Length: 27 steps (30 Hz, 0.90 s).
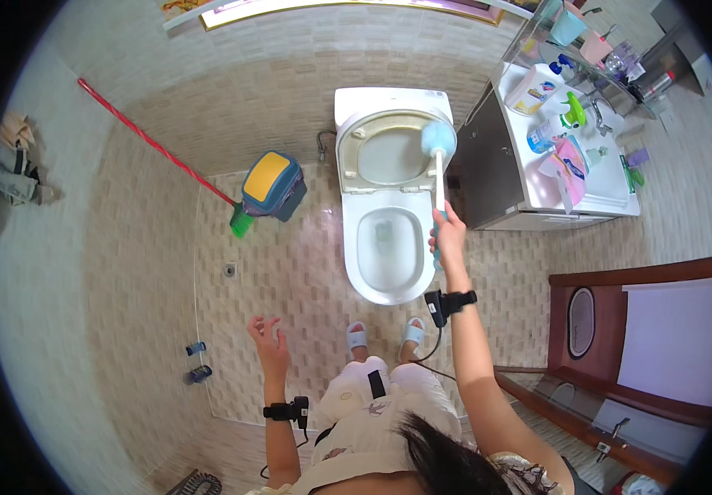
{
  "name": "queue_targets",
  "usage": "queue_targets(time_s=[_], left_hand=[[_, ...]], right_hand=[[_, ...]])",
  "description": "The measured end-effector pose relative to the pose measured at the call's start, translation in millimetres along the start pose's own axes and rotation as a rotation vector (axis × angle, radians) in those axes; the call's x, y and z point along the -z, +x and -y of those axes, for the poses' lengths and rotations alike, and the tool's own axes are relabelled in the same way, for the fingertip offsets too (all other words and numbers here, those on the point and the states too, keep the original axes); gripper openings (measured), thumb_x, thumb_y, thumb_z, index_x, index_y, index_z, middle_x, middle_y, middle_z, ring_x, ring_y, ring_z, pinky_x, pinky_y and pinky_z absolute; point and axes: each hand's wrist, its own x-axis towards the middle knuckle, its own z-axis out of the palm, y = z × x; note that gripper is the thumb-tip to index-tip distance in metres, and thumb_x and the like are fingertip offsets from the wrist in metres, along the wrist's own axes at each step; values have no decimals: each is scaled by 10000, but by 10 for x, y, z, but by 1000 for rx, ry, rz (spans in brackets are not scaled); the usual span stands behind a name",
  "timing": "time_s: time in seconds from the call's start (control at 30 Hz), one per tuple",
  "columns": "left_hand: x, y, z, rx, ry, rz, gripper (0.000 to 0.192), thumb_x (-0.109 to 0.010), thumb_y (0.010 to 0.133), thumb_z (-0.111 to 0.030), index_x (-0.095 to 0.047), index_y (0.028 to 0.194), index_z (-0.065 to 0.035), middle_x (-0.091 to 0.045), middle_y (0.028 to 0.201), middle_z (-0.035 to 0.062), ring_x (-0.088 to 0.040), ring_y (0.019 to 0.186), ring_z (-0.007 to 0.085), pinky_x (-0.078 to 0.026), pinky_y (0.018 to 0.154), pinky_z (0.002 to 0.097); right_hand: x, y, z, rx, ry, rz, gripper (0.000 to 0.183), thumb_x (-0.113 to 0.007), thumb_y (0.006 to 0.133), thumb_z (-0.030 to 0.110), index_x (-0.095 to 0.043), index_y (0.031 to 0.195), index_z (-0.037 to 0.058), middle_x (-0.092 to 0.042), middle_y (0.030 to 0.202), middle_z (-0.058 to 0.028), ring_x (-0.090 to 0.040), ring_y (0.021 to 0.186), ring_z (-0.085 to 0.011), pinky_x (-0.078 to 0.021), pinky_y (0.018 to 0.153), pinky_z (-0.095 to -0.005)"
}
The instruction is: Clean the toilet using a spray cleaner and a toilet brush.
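Note:
My right hand [450,235] grips the blue handle of a toilet brush [440,179] with a white shaft. Its fluffy light-blue head [438,138] overlaps the right side of the raised seat and lid [348,154]; whether they touch I cannot tell. Below the lid, the white toilet bowl [356,272] stands uncovered, with water [384,232] at its bottom. My left hand [269,340] hangs over the tiled floor left of the bowl, fingers apart and holding nothing.
A blue bin with a yellow lid [267,176] stands left of the toilet beside a red-handled broom [158,147]. On the right, a washbasin cabinet [492,161] carries a spray bottle [550,131], a white pump bottle [535,90] and a pink tissue pack [569,170]. An open door [597,427] is lower right.

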Motion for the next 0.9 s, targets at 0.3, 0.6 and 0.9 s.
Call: queue_targets(time_s=[0.3,0.6,0.9], left_hand=[[278,-57,117,-108,84,-130,262,-507,756,45,-557,997,-45,-341,1153,134,-437,893,254,-408,753,341],[452,-171,179,-114,122,-176,274,-502,750,52,-551,1000,-47,-340,1149,135,-418,896,252,-381,774,338],[624,-399,293,-13,88,-226,264,-495,764,36,-547,1009,-50,-336,1160,141,-398,916,257,-366,792,348]], right_hand=[[-966,-141,-258,133,-200,-42,448,-549,828,143,-456,1266,133,-544,553,-80,-486,402,-175,-405,396,-332],[-719,-110,-207,77,-60,51,454,-551,834,163,-446,1276,175,-471,532,-34,-411,354,-128,-333,314,-282],[-324,293,-148,22,115,-31,474,-525,848,152,-393,1303,126,-419,510,-35,-397,345,-137,-294,294,-294]])
